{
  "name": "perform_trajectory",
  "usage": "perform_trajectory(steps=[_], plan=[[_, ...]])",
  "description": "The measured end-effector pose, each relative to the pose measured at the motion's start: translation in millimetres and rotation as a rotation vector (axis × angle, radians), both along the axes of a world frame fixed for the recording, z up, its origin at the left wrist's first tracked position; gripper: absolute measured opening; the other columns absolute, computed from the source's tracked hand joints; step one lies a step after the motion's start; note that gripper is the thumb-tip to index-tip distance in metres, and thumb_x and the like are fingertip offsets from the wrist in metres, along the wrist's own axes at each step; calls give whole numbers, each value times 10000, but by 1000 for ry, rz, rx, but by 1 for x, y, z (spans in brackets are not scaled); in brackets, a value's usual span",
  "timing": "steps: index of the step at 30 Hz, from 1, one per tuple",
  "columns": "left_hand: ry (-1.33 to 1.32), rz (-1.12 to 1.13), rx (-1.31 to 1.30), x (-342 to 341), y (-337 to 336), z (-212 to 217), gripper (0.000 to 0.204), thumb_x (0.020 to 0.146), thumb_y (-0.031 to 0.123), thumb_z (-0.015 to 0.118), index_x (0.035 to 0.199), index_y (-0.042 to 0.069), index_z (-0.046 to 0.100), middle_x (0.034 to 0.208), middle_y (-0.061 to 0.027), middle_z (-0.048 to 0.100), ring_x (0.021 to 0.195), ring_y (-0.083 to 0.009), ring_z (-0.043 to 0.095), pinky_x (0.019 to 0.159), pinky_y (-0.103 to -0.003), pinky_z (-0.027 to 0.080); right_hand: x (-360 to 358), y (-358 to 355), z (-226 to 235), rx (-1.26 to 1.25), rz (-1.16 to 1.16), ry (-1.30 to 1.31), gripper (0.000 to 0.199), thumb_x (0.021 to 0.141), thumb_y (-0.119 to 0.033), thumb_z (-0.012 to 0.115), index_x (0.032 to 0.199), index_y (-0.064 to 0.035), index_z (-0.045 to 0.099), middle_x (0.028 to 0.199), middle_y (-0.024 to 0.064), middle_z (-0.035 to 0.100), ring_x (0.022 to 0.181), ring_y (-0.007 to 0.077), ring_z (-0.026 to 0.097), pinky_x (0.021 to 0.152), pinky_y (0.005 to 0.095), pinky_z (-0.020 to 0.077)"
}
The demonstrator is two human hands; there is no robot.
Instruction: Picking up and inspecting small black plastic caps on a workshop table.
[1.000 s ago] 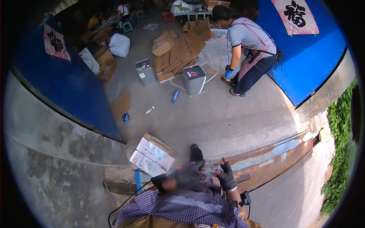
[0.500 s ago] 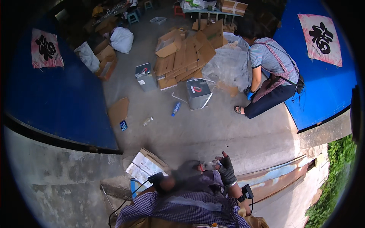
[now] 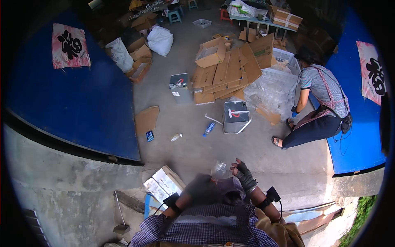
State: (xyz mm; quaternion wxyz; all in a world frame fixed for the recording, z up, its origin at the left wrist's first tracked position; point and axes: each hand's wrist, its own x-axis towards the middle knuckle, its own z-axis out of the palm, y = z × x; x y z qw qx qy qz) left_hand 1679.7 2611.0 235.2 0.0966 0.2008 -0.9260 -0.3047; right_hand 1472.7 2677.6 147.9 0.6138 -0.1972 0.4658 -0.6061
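Right hand [image 3: 245, 177], gloved, fingers pinching a clear plastic bag [image 3: 220, 169]; left hand [image 3: 201, 190] is blurred, can't tell its grasp. Open cardboard box [image 3: 162, 186] just beside.

Floor: bare grey concrete [image 3: 197, 144], littered.
Centre: flattened cardboard boxes [image 3: 230, 70], two grey canisters [image 3: 235, 116].
Scattered: a blue bottle [image 3: 208, 129], a cardboard sheet [image 3: 147, 119].
Left: white sacks [image 3: 160, 40].

Glossy clear plastic bag [image 3: 220, 169]; matt knit glove [image 3: 246, 177]; rough concrete floor [image 3: 189, 144].
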Motion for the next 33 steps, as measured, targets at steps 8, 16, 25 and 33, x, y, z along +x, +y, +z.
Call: perform_trajectory(steps=[8, 16, 25, 33], plan=[[-53, 360, 166, 103, -109, -130, 355, 813, 254, 555, 1103, 56, 503, 976, -54, 570, 930, -169, 557, 864, -325, 426, -1, -125, -130, 24, 593, 666, 230, 822, -185, 551, 1044, -126, 547, 949, 48, 602, 936, 190, 551, 777, 277, 460], [544, 936, 998, 171, -314, -239, 277, 840, 290, 543, 1023, 83, 551, 848, -67, 579, 761, -183, 576, 670, -306, 468, 41, -331, -218, -123, 1429, 1617, 344, 846, -351, 460, 1156, -222, 536, 1191, 92, 501, 1104, 245, 470, 949, 330, 369], [338, 1000, 1008, 257, -454, -315, 327, 805, 333, 545, 1029, 94, 552, 835, -104, 588, 674, -217, 577, 580, -320, 466, 115, -525, -234, 41, 1310, 1464, 459, 762, -454, 504, 1007, -81, 610, 1094, 145, 571, 1002, 282, 556, 849, 369, 438], [598, 1372, 1443, 224, -683, -271, 236, 849, 221, 511, 1019, 68, 565, 790, -117, 614, 652, -240, 607, 535, -311, 491, 104, -716, -281, 77, 1207, 1406, 464, 764, -458, 492, 992, -73, 614, 1056, 141, 592, 988, 280, 564, 849, 368, 438]])
